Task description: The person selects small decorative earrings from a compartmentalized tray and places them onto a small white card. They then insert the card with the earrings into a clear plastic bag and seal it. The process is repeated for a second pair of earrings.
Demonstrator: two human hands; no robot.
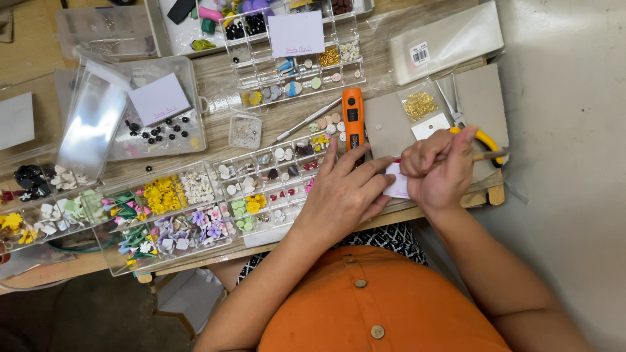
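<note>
While the left hand lies flat with fingers spread, pinning a small white card to the grey work mat, the right hand is closed in a fist-like grip round a thin wooden-handled tool, its tip hidden behind the fingers and apparently pressed to the card. Card sits at table's near edge, between the two hands, mostly covered.

Progress, as judged: the card looks bare where visible; no pieces seen mounted on it, so the work seems at an early, piercing-type stage. Cannot tell whether holes exist.

Around: orange rotary tool just left of the mat; yellow-handled pliers behind the right hand; bag of gold findings and a second small white card on the mat; clear compartment box of tiny clay flowers to the left; stack of clear sleeves at far right.
</note>
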